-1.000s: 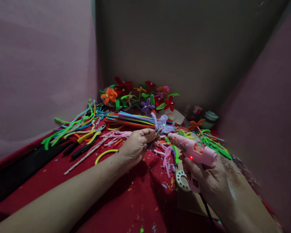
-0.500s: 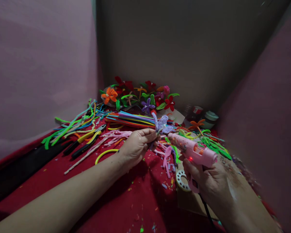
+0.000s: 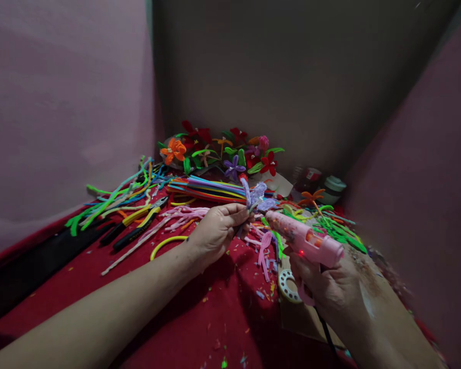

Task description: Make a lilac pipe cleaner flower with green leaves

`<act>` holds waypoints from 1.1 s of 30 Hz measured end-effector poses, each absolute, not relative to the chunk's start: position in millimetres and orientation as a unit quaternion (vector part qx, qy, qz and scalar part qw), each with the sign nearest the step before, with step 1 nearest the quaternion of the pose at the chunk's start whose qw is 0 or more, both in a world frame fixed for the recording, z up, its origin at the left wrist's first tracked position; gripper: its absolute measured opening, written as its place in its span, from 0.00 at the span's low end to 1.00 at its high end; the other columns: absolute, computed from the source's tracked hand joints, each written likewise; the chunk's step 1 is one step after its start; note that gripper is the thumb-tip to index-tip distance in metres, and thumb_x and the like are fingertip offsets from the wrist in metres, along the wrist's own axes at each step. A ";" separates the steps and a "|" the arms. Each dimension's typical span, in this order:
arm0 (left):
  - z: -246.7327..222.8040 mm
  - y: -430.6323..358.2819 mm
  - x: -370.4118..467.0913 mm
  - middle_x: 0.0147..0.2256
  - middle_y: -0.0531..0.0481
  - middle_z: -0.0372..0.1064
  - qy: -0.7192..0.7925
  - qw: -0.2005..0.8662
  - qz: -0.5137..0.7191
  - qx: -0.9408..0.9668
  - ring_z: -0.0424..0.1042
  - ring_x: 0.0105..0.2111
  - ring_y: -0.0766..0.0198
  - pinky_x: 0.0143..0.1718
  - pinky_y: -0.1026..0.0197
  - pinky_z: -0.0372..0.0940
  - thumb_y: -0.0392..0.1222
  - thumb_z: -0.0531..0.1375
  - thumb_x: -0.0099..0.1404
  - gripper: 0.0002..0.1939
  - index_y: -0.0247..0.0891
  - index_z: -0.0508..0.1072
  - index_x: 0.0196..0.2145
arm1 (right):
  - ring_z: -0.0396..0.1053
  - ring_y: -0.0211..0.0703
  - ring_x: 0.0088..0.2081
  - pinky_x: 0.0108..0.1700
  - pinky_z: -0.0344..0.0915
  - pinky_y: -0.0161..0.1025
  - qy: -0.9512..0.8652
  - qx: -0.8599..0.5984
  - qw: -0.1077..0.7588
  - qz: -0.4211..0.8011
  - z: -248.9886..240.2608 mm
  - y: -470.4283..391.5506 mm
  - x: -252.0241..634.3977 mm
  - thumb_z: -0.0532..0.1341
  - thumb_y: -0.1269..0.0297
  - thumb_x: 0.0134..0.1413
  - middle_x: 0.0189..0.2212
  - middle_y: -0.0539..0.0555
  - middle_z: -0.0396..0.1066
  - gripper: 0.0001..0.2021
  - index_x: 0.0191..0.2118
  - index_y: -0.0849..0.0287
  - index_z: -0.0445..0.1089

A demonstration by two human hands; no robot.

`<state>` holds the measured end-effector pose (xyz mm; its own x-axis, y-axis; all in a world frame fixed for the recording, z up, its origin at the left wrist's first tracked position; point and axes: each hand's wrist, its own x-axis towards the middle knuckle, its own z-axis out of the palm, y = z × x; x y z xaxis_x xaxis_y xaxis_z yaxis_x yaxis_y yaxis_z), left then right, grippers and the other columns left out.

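Between the thumb and fingers of my left hand (image 3: 218, 230) is a light purple pipe-cleaner flower (image 3: 258, 192), its fuzzy petals pointing up and to the right. My right hand (image 3: 326, 287) is wrapped round a pink hot glue gun (image 3: 311, 241) with a small red light lit and a dark cord below. The gun's nozzle points left and lies close to the flower's base; whether they touch I cannot tell. My fingers cover the flower's lower part.
Behind stand finished pipe-cleaner flowers (image 3: 234, 166). Bundled pipe cleaners (image 3: 207, 188) lie in front of them. Pliers (image 3: 138, 223) and loose stems (image 3: 111, 197) are at left. A white tape roll (image 3: 289, 287) rests on cardboard (image 3: 307, 320); a lidded jar (image 3: 333, 188) stands at back right.
Almost nothing differs. Both hands keep their places, with the glue gun held by the flower.
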<state>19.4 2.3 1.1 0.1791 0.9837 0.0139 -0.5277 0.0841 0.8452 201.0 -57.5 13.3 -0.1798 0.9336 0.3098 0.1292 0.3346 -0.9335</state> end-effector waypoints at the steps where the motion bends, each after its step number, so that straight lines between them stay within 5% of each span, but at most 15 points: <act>1: 1.3 2.1 19.3 0.26 0.48 0.69 0.305 0.670 0.564 0.375 0.64 0.23 0.71 0.25 0.68 0.57 0.38 0.67 0.50 0.09 0.29 0.73 0.25 | 0.71 0.44 0.29 0.18 0.63 0.35 -0.651 -0.408 0.493 0.408 13.6 -57.9 201.2 0.59 0.58 0.53 0.51 0.55 0.68 0.22 0.54 0.51 0.66; 6: 2.4 1.2 19.6 0.25 0.48 0.69 0.304 0.666 0.566 0.380 0.64 0.22 0.71 0.24 0.68 0.56 0.38 0.66 0.50 0.08 0.29 0.73 0.25 | 0.72 0.46 0.32 0.19 0.65 0.35 -0.646 -0.414 0.493 0.410 13.4 -58.6 200.4 0.59 0.58 0.53 0.47 0.55 0.72 0.21 0.54 0.51 0.66; 11: 1.8 1.6 19.7 0.26 0.47 0.70 0.304 0.669 0.565 0.375 0.64 0.22 0.72 0.24 0.68 0.57 0.38 0.67 0.50 0.09 0.29 0.73 0.25 | 0.69 0.53 0.47 0.35 0.72 0.39 -0.643 -0.387 0.513 0.416 13.6 -57.4 197.9 0.59 0.59 0.53 0.51 0.53 0.68 0.20 0.52 0.51 0.68; 20: 1.5 1.7 19.0 0.26 0.47 0.69 0.300 0.668 0.565 0.380 0.64 0.22 0.72 0.24 0.68 0.57 0.38 0.67 0.50 0.09 0.28 0.74 0.26 | 0.72 0.50 0.39 0.29 0.71 0.39 -0.631 -0.408 0.509 0.418 10.6 -58.9 200.9 0.61 0.59 0.52 0.46 0.56 0.71 0.20 0.52 0.52 0.68; 33: 3.4 0.5 19.9 0.25 0.48 0.69 0.298 0.669 0.567 0.377 0.64 0.22 0.72 0.24 0.69 0.57 0.39 0.68 0.48 0.10 0.29 0.74 0.25 | 0.68 0.57 0.50 0.47 0.69 0.50 -0.668 -0.412 0.488 0.381 8.9 -58.3 203.9 0.57 0.57 0.55 0.48 0.55 0.71 0.21 0.55 0.53 0.65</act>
<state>19.9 0.5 3.4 0.1791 0.9834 0.0289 -0.5345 0.0726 0.8421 203.9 -58.3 8.9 -0.1844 0.9226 0.3388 0.1777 0.3704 -0.9117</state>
